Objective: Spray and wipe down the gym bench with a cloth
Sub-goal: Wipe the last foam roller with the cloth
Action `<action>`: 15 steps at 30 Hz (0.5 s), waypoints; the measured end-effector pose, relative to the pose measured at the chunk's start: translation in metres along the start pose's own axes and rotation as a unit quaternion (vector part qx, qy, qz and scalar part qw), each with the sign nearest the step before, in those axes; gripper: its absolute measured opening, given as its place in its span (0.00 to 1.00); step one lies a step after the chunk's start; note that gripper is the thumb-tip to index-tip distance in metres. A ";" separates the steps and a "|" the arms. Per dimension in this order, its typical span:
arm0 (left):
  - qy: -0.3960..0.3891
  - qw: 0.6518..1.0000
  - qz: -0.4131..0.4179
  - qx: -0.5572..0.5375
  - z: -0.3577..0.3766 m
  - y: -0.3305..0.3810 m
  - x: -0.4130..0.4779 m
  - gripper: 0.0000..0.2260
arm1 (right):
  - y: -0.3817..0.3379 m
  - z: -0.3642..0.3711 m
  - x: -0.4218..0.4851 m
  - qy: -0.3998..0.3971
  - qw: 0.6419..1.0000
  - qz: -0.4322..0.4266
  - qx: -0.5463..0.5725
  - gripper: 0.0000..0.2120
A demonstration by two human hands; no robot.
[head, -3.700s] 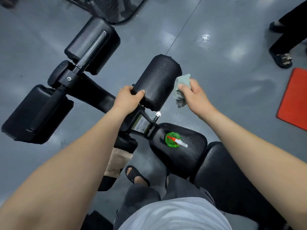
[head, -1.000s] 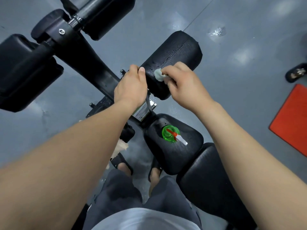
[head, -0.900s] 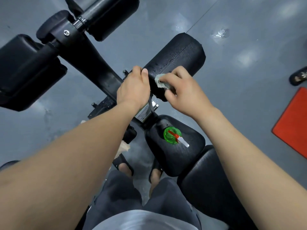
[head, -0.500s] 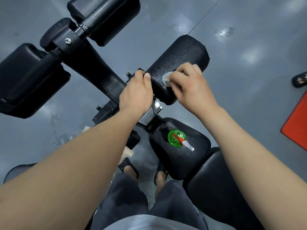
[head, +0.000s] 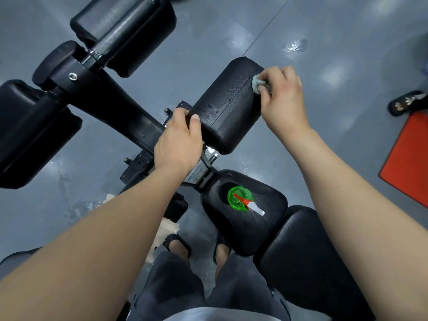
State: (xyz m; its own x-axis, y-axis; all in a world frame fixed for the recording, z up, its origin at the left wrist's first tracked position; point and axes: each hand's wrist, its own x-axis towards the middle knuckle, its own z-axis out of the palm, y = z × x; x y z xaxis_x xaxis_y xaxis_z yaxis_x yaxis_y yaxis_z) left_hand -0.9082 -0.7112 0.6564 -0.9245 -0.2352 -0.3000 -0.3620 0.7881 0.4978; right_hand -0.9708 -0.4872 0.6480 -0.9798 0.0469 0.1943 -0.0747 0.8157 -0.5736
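A black padded roller (head: 228, 105) of the gym bench lies in the middle, beaded with droplets. My right hand (head: 281, 98) grips a small grey-green cloth (head: 257, 83) and presses it to the roller's far right end. My left hand (head: 179, 142) grips the roller's near left end, thumb on top. A green spray bottle (head: 240, 201) with a red and white nozzle stands on the black seat pad (head: 261, 230) below the roller.
More black pads (head: 122, 31) and the bench's frame (head: 120, 112) stretch to the upper left. A second seat pad (head: 308, 262) lies at lower right. The grey floor (head: 335, 38) is wet in spots. A red mat (head: 410, 156) and someone's sandalled foot (head: 405, 104) are at right.
My right hand has slid the cloth along the roller from its near left end to its far right end. My left hand has kept its grip.
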 end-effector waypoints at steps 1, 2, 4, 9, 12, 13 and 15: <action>0.000 1.000 0.001 0.002 0.000 0.000 -0.001 0.17 | 0.001 0.000 0.004 0.005 1.000 0.011 0.005 0.09; 0.002 1.000 0.002 0.002 0.000 0.000 0.000 0.17 | 0.002 0.001 0.009 0.010 1.000 0.024 0.010 0.09; 0.005 1.000 0.002 0.002 0.000 0.001 0.000 0.17 | 0.002 0.003 0.016 0.024 0.998 0.053 0.018 0.09; 0.006 1.000 0.000 -0.008 0.000 0.001 -0.001 0.18 | -0.006 0.009 0.007 0.052 0.995 0.075 0.037 0.10; 0.005 1.000 0.001 -0.018 -0.002 0.001 -0.002 0.20 | -0.012 0.011 -0.009 0.055 0.996 0.050 0.050 0.10; 0.003 1.000 -0.001 -0.018 -0.002 0.001 -0.003 0.21 | -0.013 0.011 -0.014 0.054 0.996 0.039 0.052 0.10; -0.006 1.000 -0.005 -0.010 -0.002 0.002 -0.004 0.23 | -0.013 0.010 -0.023 0.046 0.997 0.028 0.058 0.09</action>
State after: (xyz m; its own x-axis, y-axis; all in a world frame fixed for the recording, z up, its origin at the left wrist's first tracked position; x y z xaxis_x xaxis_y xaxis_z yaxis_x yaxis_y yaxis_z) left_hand -0.9052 -0.7103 0.6605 -0.9192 -0.2363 -0.3150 -0.3740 0.7742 0.5107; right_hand -0.9491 -0.5050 0.6430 -0.9620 0.1473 0.2298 -0.0475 0.7386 -0.6725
